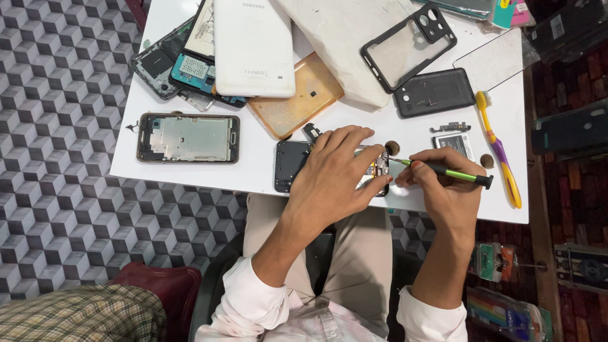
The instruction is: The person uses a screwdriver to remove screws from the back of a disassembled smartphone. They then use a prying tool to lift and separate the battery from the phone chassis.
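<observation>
While the left hand [335, 174] lies flat over the opened phone [297, 166] at the near edge of the white tabletop [266, 180], pinning it so it cannot slide, the right hand [440, 180] has its grip closed on a green-handled screwdriver [446, 171], held low and slanted so the tip meets the phone's right end. Spare parts sit pushed back out of the way (a bare metal frame [188, 138] to the left, a battery [455, 143] and a yellow-and-purple toothbrush [499, 149] to the right), within reach.
</observation>
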